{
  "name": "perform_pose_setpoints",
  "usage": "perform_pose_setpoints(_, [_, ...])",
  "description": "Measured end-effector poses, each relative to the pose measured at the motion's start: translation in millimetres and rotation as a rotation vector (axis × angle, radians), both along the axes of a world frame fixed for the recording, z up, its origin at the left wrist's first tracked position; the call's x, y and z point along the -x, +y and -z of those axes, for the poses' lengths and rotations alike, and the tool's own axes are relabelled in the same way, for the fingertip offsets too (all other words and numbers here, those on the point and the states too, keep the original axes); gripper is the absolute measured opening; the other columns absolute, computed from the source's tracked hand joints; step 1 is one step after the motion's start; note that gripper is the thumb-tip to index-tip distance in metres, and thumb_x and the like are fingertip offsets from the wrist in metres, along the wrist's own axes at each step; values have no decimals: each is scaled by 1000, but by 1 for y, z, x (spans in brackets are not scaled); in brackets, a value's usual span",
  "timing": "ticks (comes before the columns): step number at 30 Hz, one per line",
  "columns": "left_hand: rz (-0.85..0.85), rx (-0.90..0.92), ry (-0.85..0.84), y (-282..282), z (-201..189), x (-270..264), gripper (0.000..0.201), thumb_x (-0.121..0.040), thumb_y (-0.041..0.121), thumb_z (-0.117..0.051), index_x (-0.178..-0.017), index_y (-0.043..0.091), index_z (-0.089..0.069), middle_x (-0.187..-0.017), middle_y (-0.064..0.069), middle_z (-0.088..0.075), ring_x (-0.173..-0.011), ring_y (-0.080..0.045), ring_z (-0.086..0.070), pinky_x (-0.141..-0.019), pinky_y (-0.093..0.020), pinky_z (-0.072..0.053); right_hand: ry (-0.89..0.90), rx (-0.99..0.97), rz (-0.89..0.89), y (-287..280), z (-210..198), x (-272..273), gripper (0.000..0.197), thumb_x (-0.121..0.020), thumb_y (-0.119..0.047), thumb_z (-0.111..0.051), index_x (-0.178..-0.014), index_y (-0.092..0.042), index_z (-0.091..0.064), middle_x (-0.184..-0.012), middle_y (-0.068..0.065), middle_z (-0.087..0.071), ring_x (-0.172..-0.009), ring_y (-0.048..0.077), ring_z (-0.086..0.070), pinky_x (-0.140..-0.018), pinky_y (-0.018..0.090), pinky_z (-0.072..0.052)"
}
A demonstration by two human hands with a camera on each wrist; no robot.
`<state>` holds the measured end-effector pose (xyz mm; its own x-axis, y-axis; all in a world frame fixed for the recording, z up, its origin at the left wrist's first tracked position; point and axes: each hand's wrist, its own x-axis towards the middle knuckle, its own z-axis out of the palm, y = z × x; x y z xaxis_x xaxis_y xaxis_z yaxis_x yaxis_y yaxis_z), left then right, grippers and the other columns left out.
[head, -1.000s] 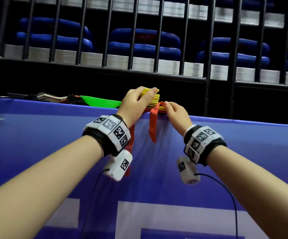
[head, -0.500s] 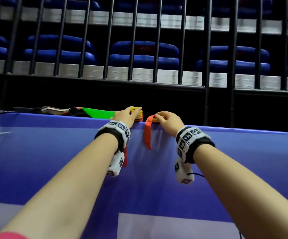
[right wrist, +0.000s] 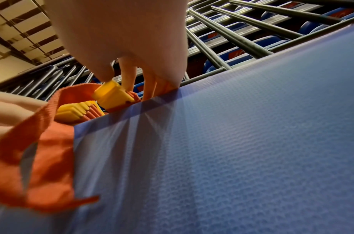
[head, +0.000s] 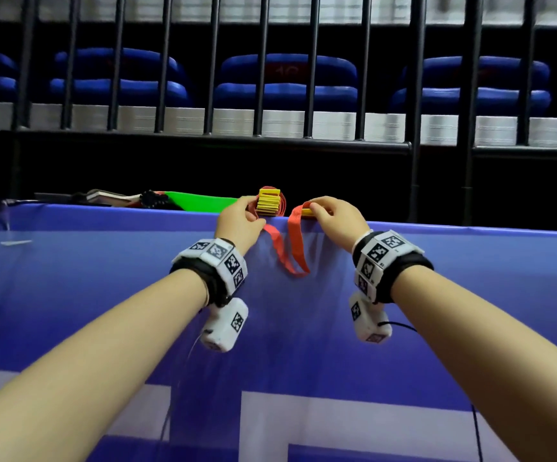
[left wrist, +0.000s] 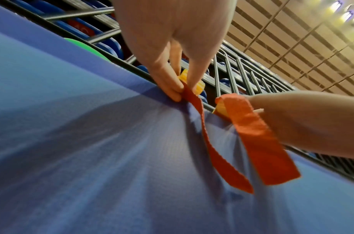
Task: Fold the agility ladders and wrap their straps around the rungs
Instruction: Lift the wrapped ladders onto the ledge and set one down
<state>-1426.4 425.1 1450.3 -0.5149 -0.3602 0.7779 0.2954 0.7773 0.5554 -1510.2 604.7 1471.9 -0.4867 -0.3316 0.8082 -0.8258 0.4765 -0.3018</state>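
At far table (head: 103, 295) edge: left hand (head: 237, 221) pinches strap (head: 298, 248) beside rung stack (head: 268, 202); right hand (head: 337, 218) grips loose rung (right wrist: 112, 95), strap loop hanging between.

A blue textured fabric-covered surface (head: 103, 295) with white markings is carrying everything. At its far edge a bundle of stacked yellow plastic rungs (head: 268, 202) is lying, its orange webbing strap (head: 295, 248) drooping nearward. Left of it, a flat green piece (head: 200, 202) is lying.
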Motion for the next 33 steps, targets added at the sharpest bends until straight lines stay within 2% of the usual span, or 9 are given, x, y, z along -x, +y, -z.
perform_pose_setpoints(5, [77, 119, 54, -2, -5, 7, 46, -84, 2, -69, -129, 5, -61, -112, -17, -70, -106, -25, -65, -85, -17, -40, -10, -25, -4, 2, 0, 1, 29, -97, -29, -50, -118, -18, -66, -116, 2, -68, -110, 18, -61, -96, 31, -45])
perform_pose_setpoints(10, [58, 457, 33, -20, -6, 15, 51, -84, 7, -73, -131, 0, -57, -106, -24, -66, -98, -34, -65, -90, -29, -45, 126, -62, 24, 0, -1, -5, 42, -91, -34, -60, -128, -13, -59, -119, 10, -63, -115, 26, -54, -100, 33, -40])
perform_pose_setpoints(13, [42, 507, 93, -27, -16, 18, 46, -81, 14, -77, -123, 4, -63, -100, -20, -65, -95, -35, -62, -85, -32, -41, 359, -108, -18, -8, 12, -15, 41, -83, -47, -62, -109, -15, -68, -106, 6, -64, -105, 26, -54, -92, 30, -39])
perform_pose_setpoints(15, [-1, 534, 128, -35, -23, 22, 57, -78, 26, -79, -130, 11, -58, -100, -17, -62, -97, -34, -58, -88, -34, -39, 442, -164, -1, -14, 22, -16, 44, -77, -58, -57, -93, -20, -72, -101, 3, -64, -100, 25, -56, -88, 37, -44])
perform_pose_setpoints(18, [49, 594, 114, -44, -32, 28, 83, -77, 43, -71, -149, 21, -35, -128, -14, -51, -120, -30, -47, -102, -41, -41, 476, -144, 88, -25, 32, -16, 50, -70, -65, -57, -86, -21, -72, -106, 4, -63, -102, 28, -56, -87, 39, -45])
perform_pose_setpoints(21, [196, 680, 34, -46, -40, 33, 68, -87, 36, -64, -148, 27, -37, -152, -6, -37, -140, -21, -35, -111, -39, -36, 487, -117, 228, -38, 38, -15, 45, -65, -55, -70, -88, -16, -68, -106, 6, -63, -104, 31, -54, -86, 41, -43])
perform_pose_setpoints(25, [319, 678, 26, -49, -41, 40, 47, -92, 23, -64, -138, 20, -52, -139, -1, -53, -126, -14, -49, -109, -31, -37, 513, -48, 340, -49, 36, -9, 25, -69, -31, -73, -82, -11, -66, -93, 7, -63, -93, 34, -55, -78, 42, -42])
perform_pose_setpoints(28, [287, 664, 31, -55, -39, 44, 41, -94, 24, -61, -133, 19, -53, -121, -4, -64, -108, -21, -61, -98, -33, -45, 501, -15, 357, -50, 25, -11, 18, -77, -29, -64, -85, -13, -68, -92, 6, -65, -93, 34, -56, -76, 41, -39])
perform_pose_setpoints(33, [245, 591, 142, -69, -33, 51, 42, -91, 26, -53, -131, 16, -53, -116, -8, -65, -105, -28, -61, -94, -40, -47, 404, -118, 409, -62, -10, -21, 19, -88, -32, -57, -103, -24, -67, -103, 1, -63, -105, 25, -52, -81, 36, -40])
